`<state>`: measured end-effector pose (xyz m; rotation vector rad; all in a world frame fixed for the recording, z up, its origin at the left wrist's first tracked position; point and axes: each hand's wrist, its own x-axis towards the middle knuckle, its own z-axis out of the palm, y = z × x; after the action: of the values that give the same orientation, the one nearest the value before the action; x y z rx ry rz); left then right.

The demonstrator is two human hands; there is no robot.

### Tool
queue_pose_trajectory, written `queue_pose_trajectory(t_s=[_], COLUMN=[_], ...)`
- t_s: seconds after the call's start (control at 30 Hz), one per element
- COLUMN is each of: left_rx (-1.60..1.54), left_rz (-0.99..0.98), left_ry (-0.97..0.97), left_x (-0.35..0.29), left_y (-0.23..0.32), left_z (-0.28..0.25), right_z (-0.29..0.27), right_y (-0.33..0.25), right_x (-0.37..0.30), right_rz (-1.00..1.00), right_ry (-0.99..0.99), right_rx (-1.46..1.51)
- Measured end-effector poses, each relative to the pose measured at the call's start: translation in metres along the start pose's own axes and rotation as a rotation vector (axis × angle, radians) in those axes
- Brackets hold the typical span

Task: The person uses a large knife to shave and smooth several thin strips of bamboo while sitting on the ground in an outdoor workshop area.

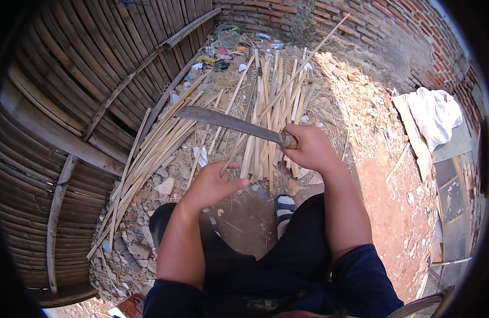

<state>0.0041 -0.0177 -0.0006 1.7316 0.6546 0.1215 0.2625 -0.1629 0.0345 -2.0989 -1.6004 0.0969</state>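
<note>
- The machete [231,122] has a long, dull grey metal blade, widening toward its tip, and a short, rounded brown handle; it lies across the air above the strips, tip to the left
- Thin, straight-edged, pale strips [247,159] fan over the rubble [329,90]; more lie in a long heap [149,151] beside the slatted wall [59,69] of dark, ribbed lengths
- A rough brick wall [356,13] closes the far side, with crumpled white fabric [435,116] at right
- One long strip [330,37] slants down behind the blade to the left hand [207,185]; whether that grip closes on it, I cannot tell
- The left foot is mostly hidden by the arm and leg; a red object [130,307] is cut off at the lower edge
- The right hand [311,147] has its grip wrapped tight round the machete's handle, forearm angled up and inward
- The left thumb and forefinger stand apart, pointing right, below the blade
</note>
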Motion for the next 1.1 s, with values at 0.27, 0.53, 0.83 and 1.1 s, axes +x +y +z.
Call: queue_pose_trajectory(t_s=[0.27,0.53,0.83,1.1], left_rx=[-0.135,-0.342,-0.363,-0.355], left_rz=[-0.004,-0.022,-0.012,-0.076], left_ry=[-0.166,-0.264,-0.322,-0.267], left_x=[-0.005,-0.003,-0.005,-0.002], left_y=[-0.006,-0.003,-0.005,0.003], left_z=[-0.003,0.001,0.003,0.006], right_z=[-0.017,-0.017,0.001,0.004], right_y=[-0.004,0.017,-0.008,-0.007], right_x=[0.005,0.000,0.005,0.004], right_rz=[0.007,0.107,-0.187,-0.040], right_ry=[-0.019,0.131,-0.166,-0.186], right_rx=[-0.024,0.083,0.089,0.079])
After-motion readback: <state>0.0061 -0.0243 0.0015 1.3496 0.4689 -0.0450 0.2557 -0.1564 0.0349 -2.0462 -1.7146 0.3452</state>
